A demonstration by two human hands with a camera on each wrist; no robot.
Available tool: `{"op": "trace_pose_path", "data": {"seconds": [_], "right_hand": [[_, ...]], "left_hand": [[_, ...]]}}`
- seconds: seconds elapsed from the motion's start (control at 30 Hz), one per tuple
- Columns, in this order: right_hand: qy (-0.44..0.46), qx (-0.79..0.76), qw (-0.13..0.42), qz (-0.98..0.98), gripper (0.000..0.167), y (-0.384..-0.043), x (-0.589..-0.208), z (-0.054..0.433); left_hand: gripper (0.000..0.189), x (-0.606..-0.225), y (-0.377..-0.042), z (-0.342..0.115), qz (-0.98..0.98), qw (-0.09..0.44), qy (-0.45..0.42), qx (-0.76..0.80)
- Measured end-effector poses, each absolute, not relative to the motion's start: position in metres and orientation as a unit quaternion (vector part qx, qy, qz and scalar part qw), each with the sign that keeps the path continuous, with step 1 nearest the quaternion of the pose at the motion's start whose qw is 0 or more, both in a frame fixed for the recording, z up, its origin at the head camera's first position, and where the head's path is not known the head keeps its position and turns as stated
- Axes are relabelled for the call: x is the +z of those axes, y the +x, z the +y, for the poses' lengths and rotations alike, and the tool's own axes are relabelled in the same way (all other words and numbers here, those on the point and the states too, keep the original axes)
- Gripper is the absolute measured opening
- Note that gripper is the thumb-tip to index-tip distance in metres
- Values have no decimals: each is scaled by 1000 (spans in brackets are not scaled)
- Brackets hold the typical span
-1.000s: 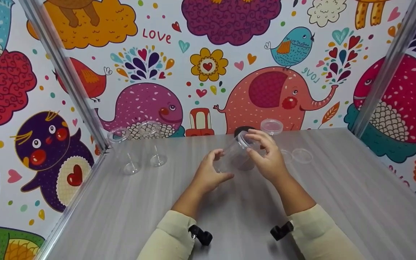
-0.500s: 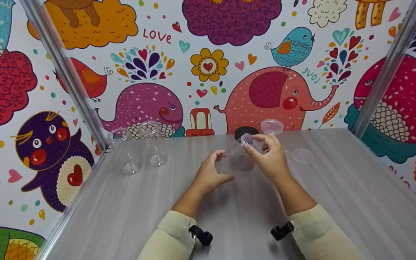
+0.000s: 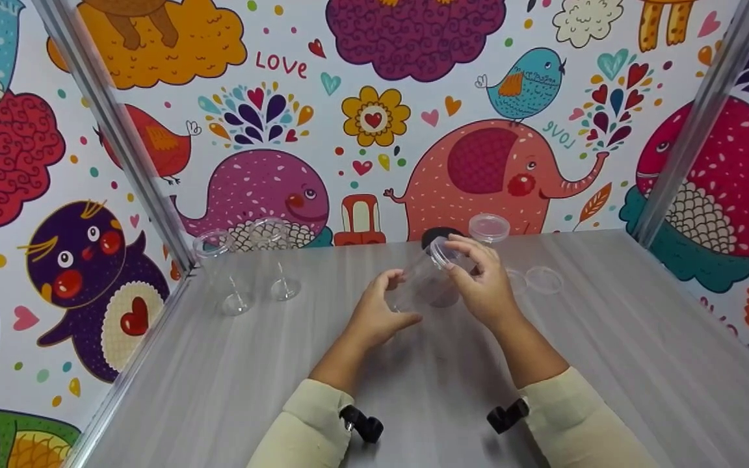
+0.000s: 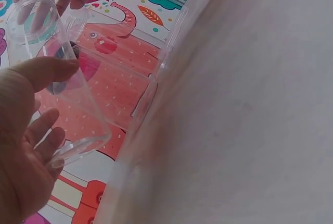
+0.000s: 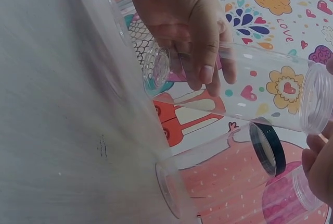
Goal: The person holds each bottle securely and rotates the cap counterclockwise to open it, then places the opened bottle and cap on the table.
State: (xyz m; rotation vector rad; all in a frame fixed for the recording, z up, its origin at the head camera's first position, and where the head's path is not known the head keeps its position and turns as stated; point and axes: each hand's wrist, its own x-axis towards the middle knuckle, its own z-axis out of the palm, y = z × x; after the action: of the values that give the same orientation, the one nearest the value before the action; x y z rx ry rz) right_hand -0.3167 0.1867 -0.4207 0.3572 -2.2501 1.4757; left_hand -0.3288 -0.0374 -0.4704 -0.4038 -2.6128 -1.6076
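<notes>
In the head view, a clear plastic jar [image 3: 413, 281] is held tilted above the table, its top leaning toward the right. My left hand [image 3: 373, 312] grips the lower body of the jar, thumb on one side and fingers on the other, as the left wrist view also shows. At the top end, my right hand [image 3: 484, 283] holds the clear screw lid [image 3: 440, 252] with thumb and fingers round its edge. The right wrist view shows the see-through jar body [image 5: 255, 86] with nothing inside and the ribbed lid [image 5: 315, 99] on its end.
Behind the hands stands a clear jar with a black lid [image 3: 438, 234]. A jar with a clear lid [image 3: 489, 229] is to its right. Loose clear lids [image 3: 545, 280] lie on the grey table [image 3: 218, 383]. Two lidless clear jars [image 3: 236, 304] [image 3: 285, 288] stand at the left.
The right hand's fingers curled round the lid with a twist, then spread back over it. The left hand stays in place on the jar.
</notes>
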Motion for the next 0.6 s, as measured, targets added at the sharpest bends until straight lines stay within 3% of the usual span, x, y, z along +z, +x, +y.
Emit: {"op": "trace_pose_path", "data": {"seconds": [0.37,0.6], "right_hand": [[164,551,223,-787,39,-318,-421,187],[136,532,231,-803,36,-317,-420,186]], "left_hand": [[86,-470,-330,-37,-839,23,-127,-529],[86,-470,-330,-38,-841,22,-124,-527]]}}
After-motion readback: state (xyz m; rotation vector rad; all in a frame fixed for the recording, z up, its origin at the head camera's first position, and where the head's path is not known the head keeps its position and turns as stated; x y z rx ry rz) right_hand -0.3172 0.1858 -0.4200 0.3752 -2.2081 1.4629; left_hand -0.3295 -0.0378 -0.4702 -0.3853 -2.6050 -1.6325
